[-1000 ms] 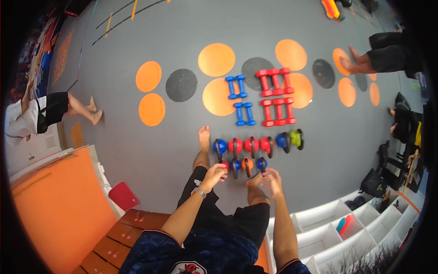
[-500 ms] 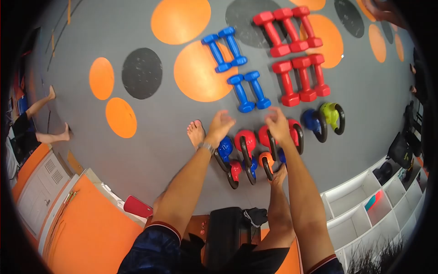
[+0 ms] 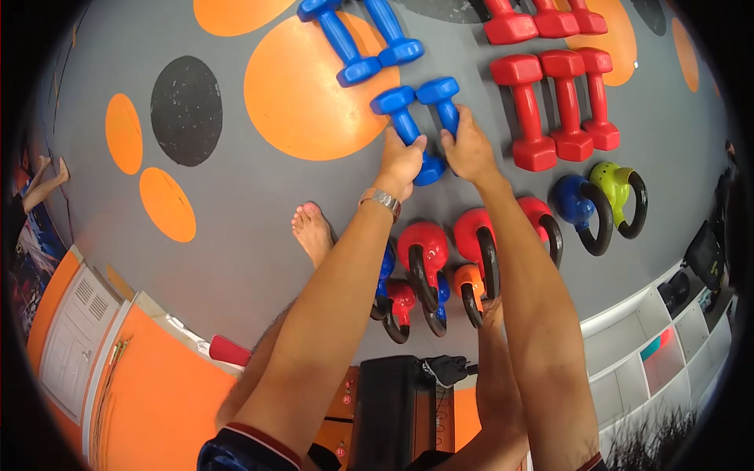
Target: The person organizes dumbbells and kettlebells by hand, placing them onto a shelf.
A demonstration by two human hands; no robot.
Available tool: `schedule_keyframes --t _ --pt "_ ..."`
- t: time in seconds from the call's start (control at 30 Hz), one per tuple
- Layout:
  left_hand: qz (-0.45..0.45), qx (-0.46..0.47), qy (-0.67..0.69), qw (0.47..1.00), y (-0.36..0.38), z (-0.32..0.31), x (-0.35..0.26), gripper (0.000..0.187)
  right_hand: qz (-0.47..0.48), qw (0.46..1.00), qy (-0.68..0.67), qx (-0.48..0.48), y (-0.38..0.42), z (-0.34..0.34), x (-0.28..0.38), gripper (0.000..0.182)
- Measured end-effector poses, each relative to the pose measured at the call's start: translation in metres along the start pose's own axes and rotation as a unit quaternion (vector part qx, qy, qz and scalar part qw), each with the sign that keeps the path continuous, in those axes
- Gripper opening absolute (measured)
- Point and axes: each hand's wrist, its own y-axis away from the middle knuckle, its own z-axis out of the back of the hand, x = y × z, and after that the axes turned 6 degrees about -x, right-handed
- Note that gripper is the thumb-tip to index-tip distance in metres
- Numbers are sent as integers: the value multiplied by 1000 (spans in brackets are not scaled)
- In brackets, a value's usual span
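Observation:
My left hand (image 3: 402, 161), with a wristwatch on its wrist, wraps round the handle of a blue dumbbell (image 3: 395, 102) on the floor. Beside it, my right hand (image 3: 470, 147) closes on a second blue dumbbell (image 3: 438, 91), covering its near end. Two more blue dumbbells (image 3: 336, 35) lie just beyond. To the right are rows of red dumbbells (image 3: 525, 106). Nearer my body, below the hands, stand red kettlebells (image 3: 422, 243), an orange kettlebell (image 3: 470, 276) and blue ones partly hidden by my forearms.
A blue kettlebell (image 3: 572, 200) and a yellow-green kettlebell (image 3: 611, 184) stand at the right. White cubby shelves (image 3: 620, 334) line the lower right. My bare foot (image 3: 312, 231) is left of the kettlebells. Behind is a black padded bench (image 3: 385, 416). Another person's leg (image 3: 49, 184) shows far left.
Both hands have reached forward from above the kettlebells and taken hold of the two nearer blue dumbbells. The view has moved closer to the dumbbells.

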Motion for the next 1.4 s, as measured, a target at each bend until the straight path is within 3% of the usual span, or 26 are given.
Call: schedule_keyframes --t 0.1,0.2,0.33,0.53,0.67,0.87,1.0,1.13,1.23,1.27,1.4 --pt "30 -23 45 998 2 -10 -5 31 -52 998 29 4 0 -5 9 56" --pt "21 64 113 991 14 10 1 33 -140 988 5 71 23 22 36 55" --pt "14 92 130 987 67 30 -15 29 -118 990 -81 16 71 32 48 54" --pt "14 71 58 996 196 59 -54 32 -122 985 -125 1 177 81 102 46" --pt "5 85 7 996 301 82 -69 30 -137 952 -270 -43 271 129 147 38" --pt "34 178 -12 983 464 112 -103 30 -211 941 -262 43 405 218 179 39" --pt "16 209 -91 973 555 115 -144 29 -163 950 -261 -45 484 275 177 38" --pt "-48 266 -144 952 614 104 -169 35 -179 905 -360 -141 551 341 179 30" --pt "-70 316 -209 923 649 70 -193 33 -176 843 -454 -230 593 391 183 26" --pt "-66 332 -233 912 665 63 -194 33 -203 839 -456 -219 610 412 182 28" --pt "-119 424 -313 842 720 -5 -188 32 -192 716 -600 -301 668 456 166 26"
